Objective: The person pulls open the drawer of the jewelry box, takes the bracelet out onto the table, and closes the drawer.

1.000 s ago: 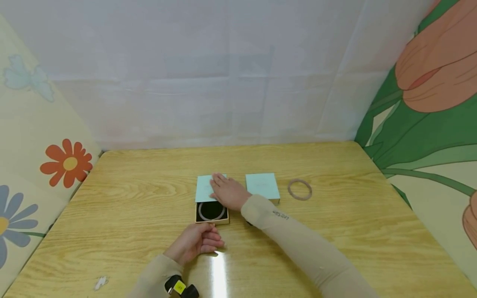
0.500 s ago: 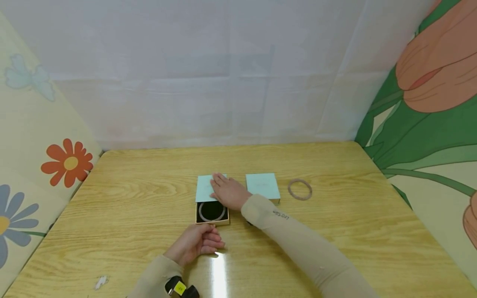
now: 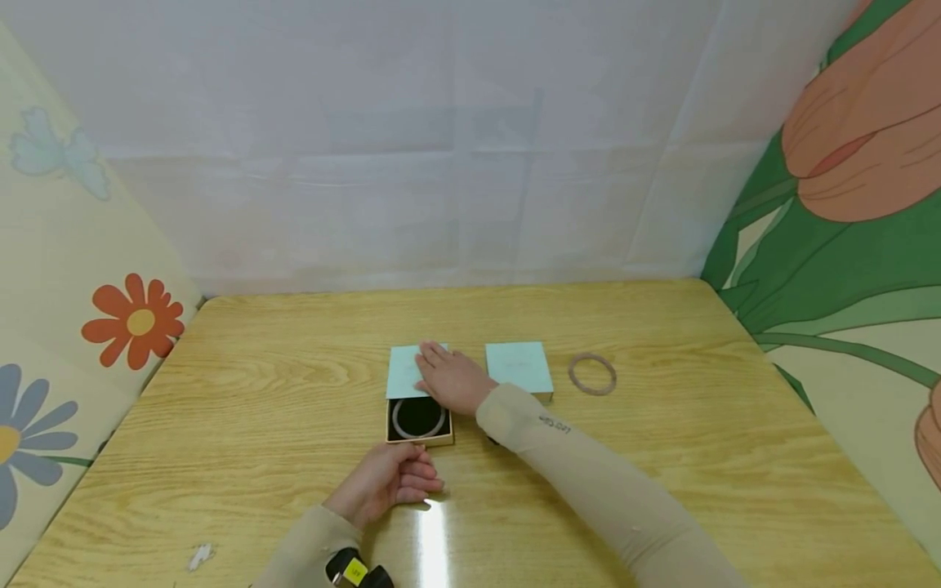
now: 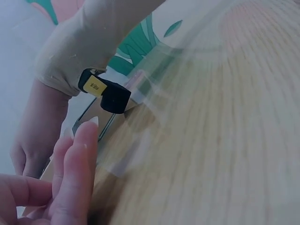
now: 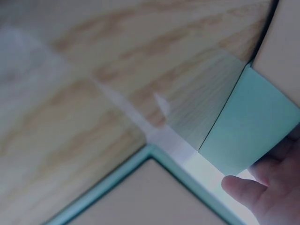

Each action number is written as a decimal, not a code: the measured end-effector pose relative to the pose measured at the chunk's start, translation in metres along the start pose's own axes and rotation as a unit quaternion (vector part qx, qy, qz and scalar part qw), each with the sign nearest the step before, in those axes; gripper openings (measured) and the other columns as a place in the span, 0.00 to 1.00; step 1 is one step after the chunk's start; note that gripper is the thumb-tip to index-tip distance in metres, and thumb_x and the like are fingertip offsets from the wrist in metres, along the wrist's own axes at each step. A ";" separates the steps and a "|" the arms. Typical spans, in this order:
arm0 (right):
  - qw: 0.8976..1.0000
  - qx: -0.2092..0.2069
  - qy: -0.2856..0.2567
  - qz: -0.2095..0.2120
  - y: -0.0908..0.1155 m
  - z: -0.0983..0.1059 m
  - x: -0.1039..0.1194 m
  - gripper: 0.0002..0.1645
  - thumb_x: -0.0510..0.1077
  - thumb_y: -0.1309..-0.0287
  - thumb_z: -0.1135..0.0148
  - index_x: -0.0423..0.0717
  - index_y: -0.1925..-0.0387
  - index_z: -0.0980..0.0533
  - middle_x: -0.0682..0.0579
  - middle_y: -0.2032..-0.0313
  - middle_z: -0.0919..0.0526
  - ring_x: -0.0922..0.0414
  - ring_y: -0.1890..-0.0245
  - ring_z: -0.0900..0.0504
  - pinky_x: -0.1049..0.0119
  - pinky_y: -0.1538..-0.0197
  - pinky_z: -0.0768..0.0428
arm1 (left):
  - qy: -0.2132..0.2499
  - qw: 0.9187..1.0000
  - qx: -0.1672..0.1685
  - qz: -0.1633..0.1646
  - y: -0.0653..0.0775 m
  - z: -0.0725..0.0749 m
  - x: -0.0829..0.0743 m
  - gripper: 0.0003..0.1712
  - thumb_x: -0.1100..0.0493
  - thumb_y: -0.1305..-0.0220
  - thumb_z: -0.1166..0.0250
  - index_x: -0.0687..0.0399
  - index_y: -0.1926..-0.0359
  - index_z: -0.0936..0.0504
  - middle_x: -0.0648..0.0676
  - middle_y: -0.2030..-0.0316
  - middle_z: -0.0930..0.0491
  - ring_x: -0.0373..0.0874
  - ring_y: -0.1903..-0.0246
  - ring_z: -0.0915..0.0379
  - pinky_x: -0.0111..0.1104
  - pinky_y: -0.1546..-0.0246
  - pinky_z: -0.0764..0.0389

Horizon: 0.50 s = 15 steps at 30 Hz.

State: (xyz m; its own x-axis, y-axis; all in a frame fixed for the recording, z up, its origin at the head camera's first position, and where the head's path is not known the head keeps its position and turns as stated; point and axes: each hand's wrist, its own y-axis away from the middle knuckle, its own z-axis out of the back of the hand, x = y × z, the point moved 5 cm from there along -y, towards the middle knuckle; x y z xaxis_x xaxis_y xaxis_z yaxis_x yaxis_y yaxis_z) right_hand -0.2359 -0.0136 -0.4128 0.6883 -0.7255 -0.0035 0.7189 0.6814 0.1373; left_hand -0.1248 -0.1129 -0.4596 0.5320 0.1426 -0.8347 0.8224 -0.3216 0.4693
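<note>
Staying flat, the right hand (image 3: 457,380) rested on the still part-open, square mint cardboard box (image 3: 403,372). The left hand (image 3: 388,480) touched its front, grip unclear.

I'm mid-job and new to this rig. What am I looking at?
No robot here: the left grip and right grip are a person's bare hands. One picture looks forward and down from the head; the others look from each wrist. On the wooden table are a closed pale-blue box, a loose bangle, and a partly open box with another bangle inside. The right grip rests on that box's cover. The left grip is at its front edge; I can't tell whether it pinches anything.
</note>
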 end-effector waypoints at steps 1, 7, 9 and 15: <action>1.000 0.000 -0.001 0.001 0.000 0.000 0.000 0.35 0.57 0.24 0.64 0.41 0.26 0.46 0.44 0.25 0.51 0.52 0.26 0.54 0.55 0.30 0.41 | -0.002 1.000 0.000 0.000 0.000 0.000 0.000 0.16 0.62 0.26 0.57 0.63 0.62 0.24 0.51 0.75 0.18 0.43 0.71 0.16 0.31 0.70 0.16; 1.000 -0.002 -0.006 0.004 0.000 0.000 0.001 0.34 0.56 0.24 0.63 0.41 0.26 0.45 0.44 0.26 0.51 0.52 0.26 0.53 0.54 0.30 0.40 | -0.053 0.999 -0.010 -0.004 0.003 -0.001 -0.001 0.16 0.60 0.25 0.55 0.64 0.63 0.23 0.51 0.76 0.18 0.44 0.73 0.16 0.30 0.74 0.17; 1.000 -0.006 -0.007 0.005 0.001 0.001 0.001 0.34 0.56 0.24 0.63 0.40 0.26 0.45 0.43 0.26 0.50 0.52 0.26 0.53 0.54 0.30 0.40 | -0.076 0.997 -0.020 -0.010 0.005 -0.001 -0.003 0.17 0.58 0.26 0.53 0.65 0.64 0.23 0.52 0.77 0.18 0.45 0.75 0.16 0.30 0.76 0.17; 1.000 -0.009 0.004 0.006 0.001 0.001 0.000 0.35 0.57 0.24 0.64 0.40 0.26 0.45 0.43 0.26 0.51 0.52 0.26 0.53 0.55 0.30 0.40 | -0.204 0.965 -0.127 -0.105 0.021 0.001 -0.034 0.18 0.59 0.28 0.45 0.71 0.70 0.20 0.53 0.82 0.21 0.43 0.82 0.21 0.31 0.80 0.19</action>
State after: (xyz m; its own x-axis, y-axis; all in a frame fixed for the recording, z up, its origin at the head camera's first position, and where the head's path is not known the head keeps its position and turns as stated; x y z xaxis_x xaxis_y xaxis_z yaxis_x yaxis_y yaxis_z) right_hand -0.2352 -0.0127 -0.4118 0.6978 -0.7162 -0.0092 0.7119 0.6921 0.1194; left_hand -0.1256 -0.1254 -0.4220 0.2674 -0.2173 -0.9388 0.9539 -0.0781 0.2898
